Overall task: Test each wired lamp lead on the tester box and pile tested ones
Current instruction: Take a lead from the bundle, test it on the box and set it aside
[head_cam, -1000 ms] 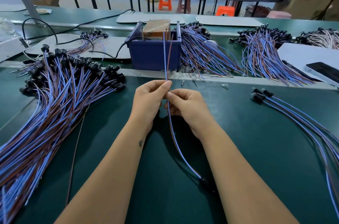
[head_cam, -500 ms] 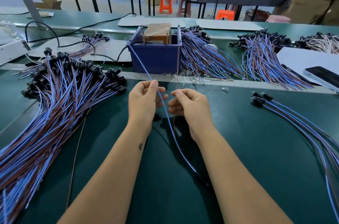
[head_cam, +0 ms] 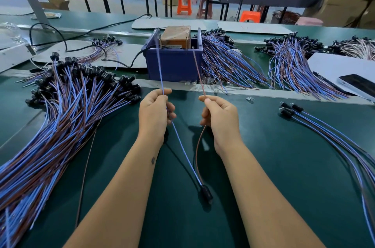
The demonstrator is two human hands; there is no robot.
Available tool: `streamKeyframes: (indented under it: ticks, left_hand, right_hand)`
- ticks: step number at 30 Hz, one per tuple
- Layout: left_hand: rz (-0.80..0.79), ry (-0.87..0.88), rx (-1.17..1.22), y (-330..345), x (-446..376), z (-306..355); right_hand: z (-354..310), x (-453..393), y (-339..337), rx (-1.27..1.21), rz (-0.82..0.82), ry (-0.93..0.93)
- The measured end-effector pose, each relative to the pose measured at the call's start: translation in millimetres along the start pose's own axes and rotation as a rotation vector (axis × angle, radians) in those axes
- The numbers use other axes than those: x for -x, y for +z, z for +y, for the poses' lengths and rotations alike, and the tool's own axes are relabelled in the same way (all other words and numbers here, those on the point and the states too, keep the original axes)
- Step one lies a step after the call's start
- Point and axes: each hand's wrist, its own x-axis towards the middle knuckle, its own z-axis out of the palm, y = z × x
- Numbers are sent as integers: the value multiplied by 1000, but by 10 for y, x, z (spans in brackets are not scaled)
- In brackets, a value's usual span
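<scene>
A dark green bench point(head_cam: 263, 166) carries a big heap of blue and brown leads point(head_cam: 60, 126) at the left; a small row of leads point(head_cam: 324, 126) at the right; a blue box point(head_cam: 174, 65) at the far middle; further bundles point(head_cam: 227, 65) beside it; a phone point(head_cam: 359, 85) on a white sheet point(head_cam: 334, 63).

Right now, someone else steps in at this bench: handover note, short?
Left hand: fingers pinch the blue wire of one lead.
Right hand: fingers pinch its brown wire.
The two wires are spread apart, free ends up at the tester box; whether they touch its contacts I cannot tell. The lead's black lamp socket lies on the mat between the forearms.
Large pile of leads at left, small pile at right; which one is tested cannot be told.
Left: finish this test, pile the lead, take the next.
</scene>
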Motion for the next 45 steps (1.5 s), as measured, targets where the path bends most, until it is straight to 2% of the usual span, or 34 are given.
streamKeyframes:
  ticks: [5,10,16,45]
  left_hand:
    - [-19,73,-35,-68,-29,-5]
    - [18,-6,-87,-92,-70,-24]
    - [-21,78,-223,-89,-15,-18]
    - [59,90,-136,-129,-68,-2]
  right_hand:
    - [1,-19,-5,-6,1,20]
    - [8,-16,-4,-3,-13,10]
    - [28,-23,-1,40,-29,-18]
    - [53,-19,18,134,-77,-55]
